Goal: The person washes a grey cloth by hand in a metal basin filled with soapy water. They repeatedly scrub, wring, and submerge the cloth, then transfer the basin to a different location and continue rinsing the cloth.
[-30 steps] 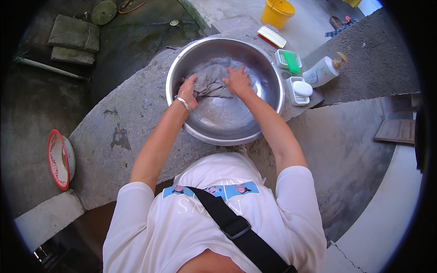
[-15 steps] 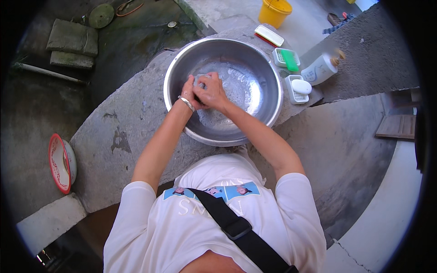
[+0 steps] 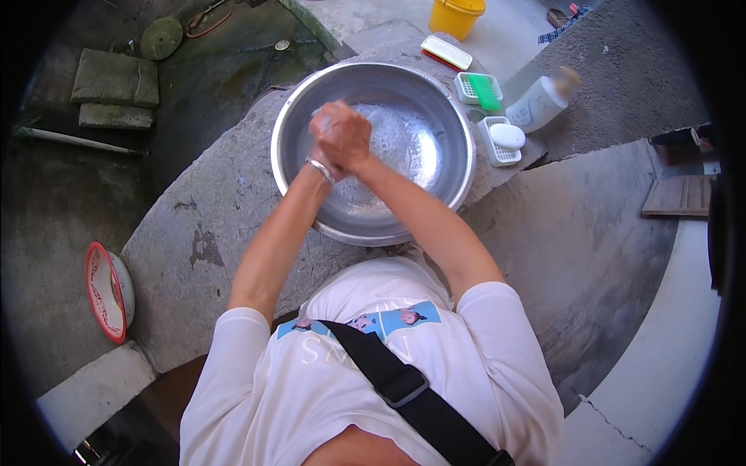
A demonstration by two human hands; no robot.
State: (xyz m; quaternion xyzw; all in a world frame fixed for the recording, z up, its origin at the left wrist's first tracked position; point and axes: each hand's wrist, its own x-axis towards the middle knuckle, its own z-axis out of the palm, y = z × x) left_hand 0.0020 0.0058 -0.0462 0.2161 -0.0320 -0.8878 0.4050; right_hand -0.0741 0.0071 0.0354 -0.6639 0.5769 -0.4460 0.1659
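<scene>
A wide stainless steel basin [image 3: 454, 186] holds shallow, foamy water. Over its left side, my right hand [image 3: 346, 137] is closed across my left hand [image 3: 325, 159], the two pressed together. The left wrist wears a silver bangle [image 3: 319, 168]. Between the palms a small pale, wet wad is mostly hidden; I cannot make out what it is. The fingers are curled and slightly blurred.
Right of the basin stand a white soap [image 3: 507, 136] on a white dish [image 3: 498, 158], a green piece [image 3: 483, 92] on another dish, a brush [image 3: 446, 53] and a pump bottle [image 3: 538, 105]. A yellow bucket [image 3: 455, 19] is behind; a red-rimmed enamel basin [image 3: 124, 289] leans at left.
My right hand has closed further over the left, covering the pale grey wad that showed between them. Both hands have moved slightly up and to the left. The view has shifted a little.
</scene>
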